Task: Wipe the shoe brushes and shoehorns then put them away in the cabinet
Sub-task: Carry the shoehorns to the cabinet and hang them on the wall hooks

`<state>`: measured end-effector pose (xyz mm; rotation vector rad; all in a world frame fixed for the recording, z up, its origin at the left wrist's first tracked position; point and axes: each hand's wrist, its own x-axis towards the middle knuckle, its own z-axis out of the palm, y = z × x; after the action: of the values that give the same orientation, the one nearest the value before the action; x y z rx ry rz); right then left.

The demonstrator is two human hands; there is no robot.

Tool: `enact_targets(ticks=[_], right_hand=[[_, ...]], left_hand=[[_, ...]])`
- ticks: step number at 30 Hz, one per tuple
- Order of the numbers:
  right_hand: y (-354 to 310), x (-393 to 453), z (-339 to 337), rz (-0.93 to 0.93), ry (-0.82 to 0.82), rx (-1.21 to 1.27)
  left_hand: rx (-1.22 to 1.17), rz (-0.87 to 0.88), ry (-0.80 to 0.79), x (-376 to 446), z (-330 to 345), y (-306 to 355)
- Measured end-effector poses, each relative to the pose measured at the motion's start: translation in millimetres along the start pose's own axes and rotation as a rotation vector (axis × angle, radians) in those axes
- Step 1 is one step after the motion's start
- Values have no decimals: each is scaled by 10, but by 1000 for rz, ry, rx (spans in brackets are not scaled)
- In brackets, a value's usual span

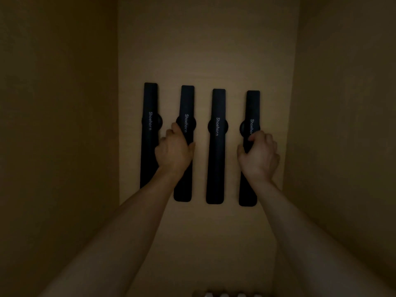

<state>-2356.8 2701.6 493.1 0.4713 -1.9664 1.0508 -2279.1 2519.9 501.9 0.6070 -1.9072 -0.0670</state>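
Observation:
Several long black shoehorns, each printed "Shoehorn", hang side by side on round black mounts on the back wall of a dim cabinet. My left hand (174, 150) grips the second shoehorn (186, 103) around its middle. My right hand (259, 156) grips the rightmost shoehorn (252, 106) just below its mount. The leftmost shoehorn (149, 116) and the third shoehorn (216, 159) hang untouched. My left forearm hides the lower end of the leftmost one. No brush is in view.
The cabinet's back wall (203, 50) is tan, with side walls close by at the left (64, 125) and right (342, 125). Pale rounded shapes (225, 294) show at the bottom edge; what they are is unclear.

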Motion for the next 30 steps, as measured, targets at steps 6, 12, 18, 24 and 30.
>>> enact_targets(ticks=[6, 12, 18, 24, 30], right_hand=[[-127, -111, 113, -91, -101, 21], [-213, -141, 111, -114, -147, 52], [-280, -148, 122, -116, -184, 52], [-322, -160, 144, -111, -190, 74], [-325, -169, 208, -68, -203, 77]], left_hand=[[-69, -10, -23, 28, 71, 17], [-70, -10, -39, 52, 75, 7], [-86, 0, -54, 87, 54, 1], [-88, 2, -68, 76, -65, -53], [118, -39, 128, 43, -285, -521]])
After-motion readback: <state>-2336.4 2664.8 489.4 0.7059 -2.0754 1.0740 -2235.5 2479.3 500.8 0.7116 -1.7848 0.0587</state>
